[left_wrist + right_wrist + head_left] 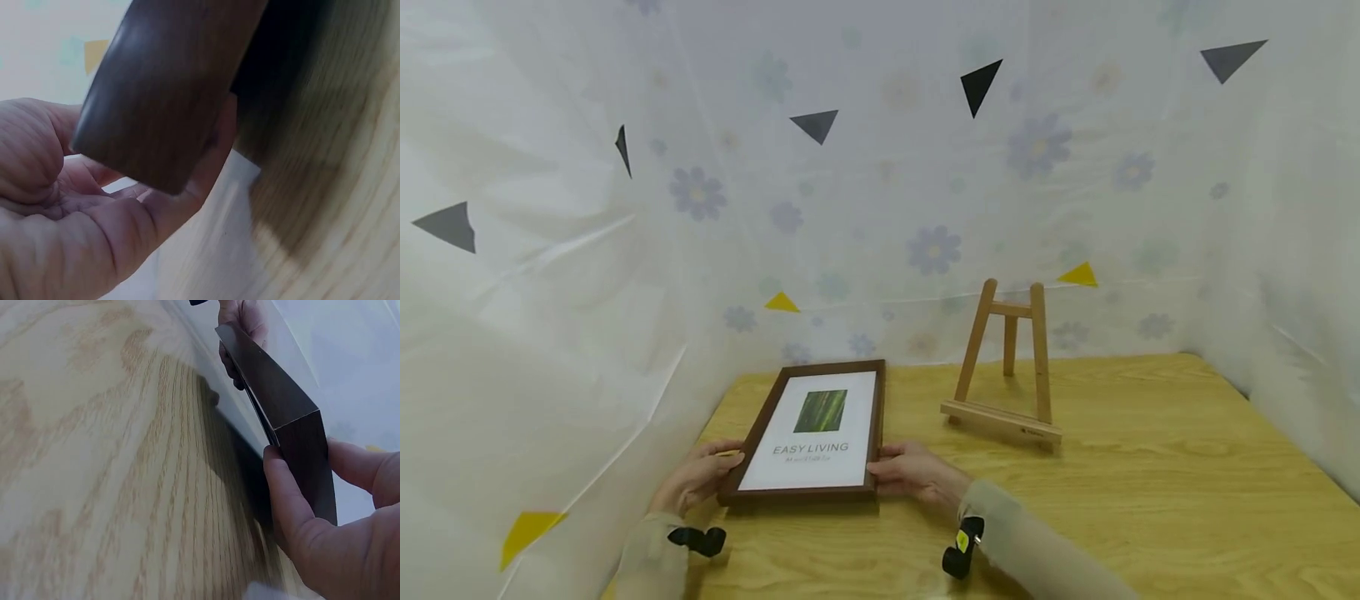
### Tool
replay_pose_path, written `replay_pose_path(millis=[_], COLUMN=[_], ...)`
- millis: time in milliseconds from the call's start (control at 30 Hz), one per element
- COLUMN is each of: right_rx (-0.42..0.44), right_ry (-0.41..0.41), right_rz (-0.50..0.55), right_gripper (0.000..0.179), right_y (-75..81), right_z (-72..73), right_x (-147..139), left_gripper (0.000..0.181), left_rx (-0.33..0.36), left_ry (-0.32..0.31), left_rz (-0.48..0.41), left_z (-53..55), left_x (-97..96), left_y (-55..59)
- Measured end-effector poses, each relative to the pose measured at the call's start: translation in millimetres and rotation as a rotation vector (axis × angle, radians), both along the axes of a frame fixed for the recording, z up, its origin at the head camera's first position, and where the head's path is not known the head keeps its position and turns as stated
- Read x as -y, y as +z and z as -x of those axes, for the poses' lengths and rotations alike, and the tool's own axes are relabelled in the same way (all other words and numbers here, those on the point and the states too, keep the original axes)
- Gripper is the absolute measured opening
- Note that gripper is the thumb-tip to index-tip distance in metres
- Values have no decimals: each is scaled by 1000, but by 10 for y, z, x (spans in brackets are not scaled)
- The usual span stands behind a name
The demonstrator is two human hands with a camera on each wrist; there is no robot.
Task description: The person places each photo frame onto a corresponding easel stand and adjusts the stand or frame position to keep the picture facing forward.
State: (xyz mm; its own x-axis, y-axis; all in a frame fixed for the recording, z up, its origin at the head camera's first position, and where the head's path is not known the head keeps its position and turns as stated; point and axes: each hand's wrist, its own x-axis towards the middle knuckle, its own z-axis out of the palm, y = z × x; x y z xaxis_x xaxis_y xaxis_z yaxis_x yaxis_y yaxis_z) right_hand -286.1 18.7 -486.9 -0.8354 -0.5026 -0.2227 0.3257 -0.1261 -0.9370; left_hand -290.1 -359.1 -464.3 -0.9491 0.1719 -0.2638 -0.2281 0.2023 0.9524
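A brown picture frame [820,437] with a white mat, a small green picture and the words "EASY LIVING" is at the left of the table in the head view. My left hand [703,473] grips its left side near the front corner, and my right hand [917,475] grips the right side. In the left wrist view, fingers [206,165] reach under the dark frame edge [169,87]. The right wrist view shows my thumb and fingers [287,494] on both faces of the frame [306,462], its near edge raised off the wood.
A small wooden easel [1000,417] stands upright to the right of the frame, its ledge facing me. The wood-grain table [1150,492] is bounded by white plastic sheeting [880,208] with flowers and triangles at the back and sides.
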Motion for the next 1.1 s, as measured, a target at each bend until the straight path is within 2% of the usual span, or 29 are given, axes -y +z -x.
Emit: replay_pose_path(millis=[100, 300, 467, 633, 900, 1000, 1100], right_rx=[7, -30, -71, -96, -171, -208, -234], right_ry=[-17, -24, -38, -39, -54, -78, -95], right_rz=[-22, -39, -63, -63, -74, -125, -150], right_gripper=[66, 69, 72, 70, 72, 74, 75], right_y=[8, 42, 140, 165, 170, 168, 155], right_z=[-9, -53, -86, -57, -48, -60, -69], right_x=[-1, -77, -163, -226, -264, -277, -293], left_gripper=[57, 60, 69, 79, 94, 97, 102], left_rx=[-2, 2, 11, 19, 7, -12, -26], left_ry=[-18, -77, -178, -255, -509, -531, -501], left_rz=[-20, -71, -124, -172, -324, -329, -259], left_z=[3, 9, -3, -14, 34, 42, 38], left_x=[-11, -3, 21, 48, 74, 67, 37], left_y=[25, 3, 9, -2, -115, -164, -193])
